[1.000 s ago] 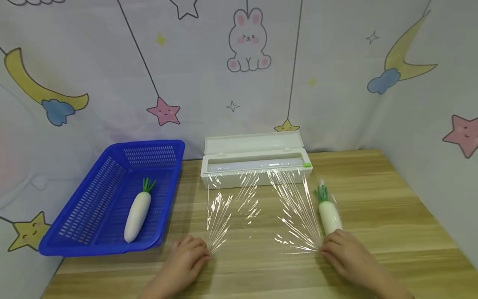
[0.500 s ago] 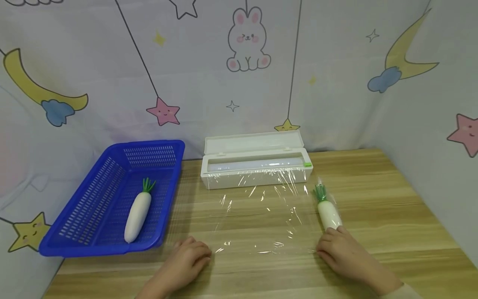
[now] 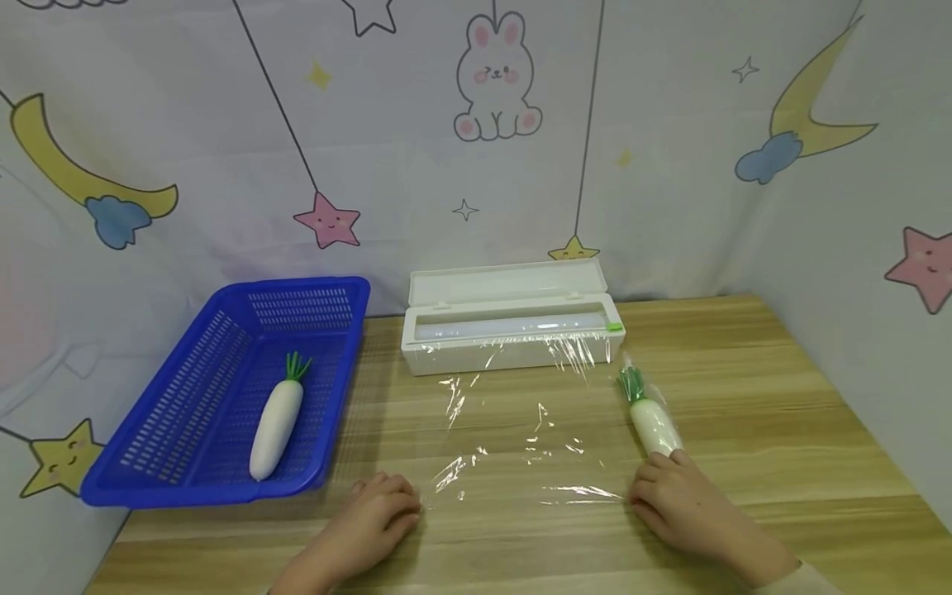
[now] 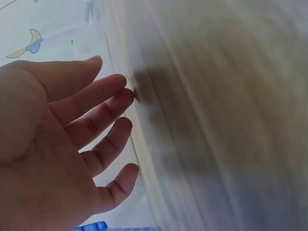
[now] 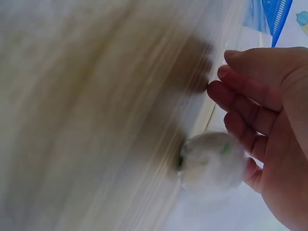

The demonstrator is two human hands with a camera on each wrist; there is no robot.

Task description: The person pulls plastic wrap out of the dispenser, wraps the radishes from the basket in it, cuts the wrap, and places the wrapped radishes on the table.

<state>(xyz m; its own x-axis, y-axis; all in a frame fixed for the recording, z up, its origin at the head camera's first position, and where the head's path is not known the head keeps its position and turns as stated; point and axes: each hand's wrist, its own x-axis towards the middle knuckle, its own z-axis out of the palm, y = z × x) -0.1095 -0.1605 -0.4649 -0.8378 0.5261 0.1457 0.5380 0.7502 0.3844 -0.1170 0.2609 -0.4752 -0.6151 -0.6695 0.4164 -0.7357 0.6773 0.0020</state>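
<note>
A sheet of clear cling film (image 3: 506, 438) stretches from the white dispenser box (image 3: 513, 355) toward me, flat over the wooden table. At its near left corner my left hand (image 3: 372, 521) rests fingertips down, and the left wrist view shows loosely bent fingers with the thumb (image 4: 77, 72) apart from them. My right hand (image 3: 684, 508) touches down at the near right corner, its fingers loosely bent and the thumb close to the index finger. Just beyond it lies a white radish (image 3: 654, 426) wrapped in film; its rounded end (image 5: 211, 161) shows beside my little finger in the right wrist view.
A blue plastic basket (image 3: 178, 496) stands at the left, holding another white radish (image 3: 277, 430) with green stalks. The dispenser's lid (image 3: 506, 283) is raised, showing the film roll (image 3: 509, 326) inside. A printed cloth (image 3: 402, 165) hangs behind the table (image 3: 781, 397).
The film was pulled taut with creases gathered at both hands; now it lies slack and smoother on the table. Both hands have barely moved, their pinch on the corners loosened.
</note>
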